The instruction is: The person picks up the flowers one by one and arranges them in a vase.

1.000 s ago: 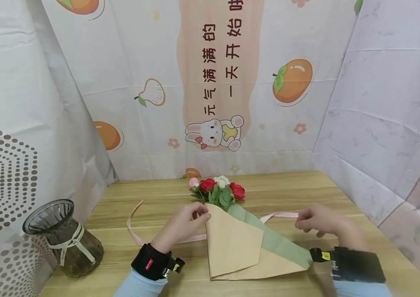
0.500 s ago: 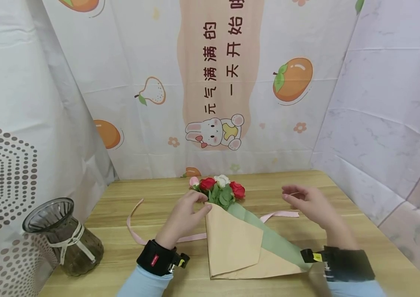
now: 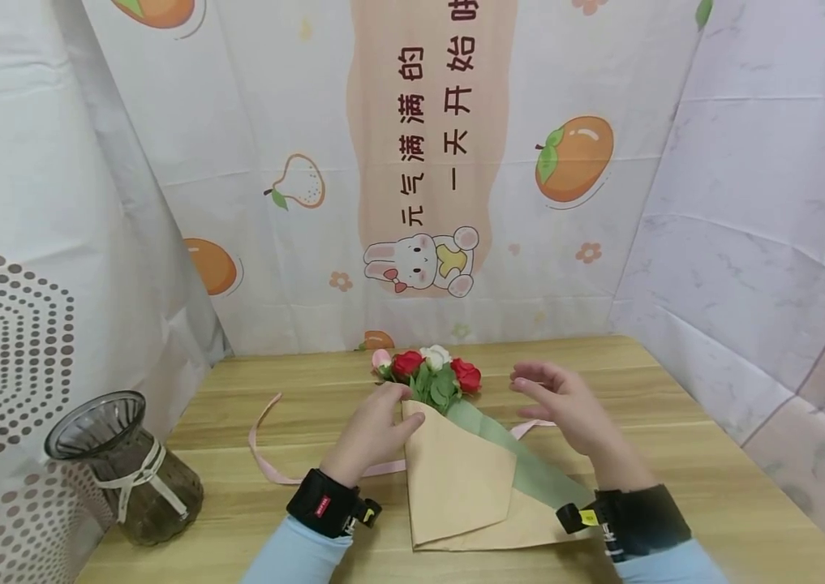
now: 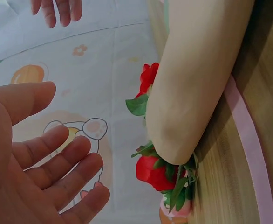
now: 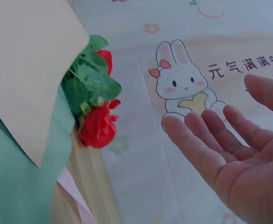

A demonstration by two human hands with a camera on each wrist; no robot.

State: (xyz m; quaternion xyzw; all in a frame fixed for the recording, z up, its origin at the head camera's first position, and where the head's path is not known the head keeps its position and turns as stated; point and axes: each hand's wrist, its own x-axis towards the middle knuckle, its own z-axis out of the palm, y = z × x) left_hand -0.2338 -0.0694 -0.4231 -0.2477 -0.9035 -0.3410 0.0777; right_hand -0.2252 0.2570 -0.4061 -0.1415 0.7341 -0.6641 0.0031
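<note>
A bouquet of red, white and pink artificial roses (image 3: 436,357) lies on the table, its stems wrapped in tan paper (image 3: 459,478) over green paper (image 3: 485,426). Its flower heads point toward the back. My left hand (image 3: 375,430) is at the upper left edge of the tan paper, fingers spread and relaxed, holding nothing. In the left wrist view its palm and separate fingers (image 4: 66,172) show plainly. To the right of the flowers my right hand (image 3: 561,405) hovers with loosely bent fingers and nothing in it. A pink ribbon (image 3: 269,470) runs beneath the wrapping, with ends on both sides.
A dark glass vase (image 3: 156,487) with a pale cord bow stands at the table's left. Behind the wooden table (image 3: 295,373) hangs a printed curtain (image 3: 273,268), and more cloth (image 3: 748,284) encloses the right side.
My right hand has moved left and upward, away from the ribbon's right end and closer to the bouquet. My left hand has shifted slightly right and its fingers have spread. The bouquet stays put.
</note>
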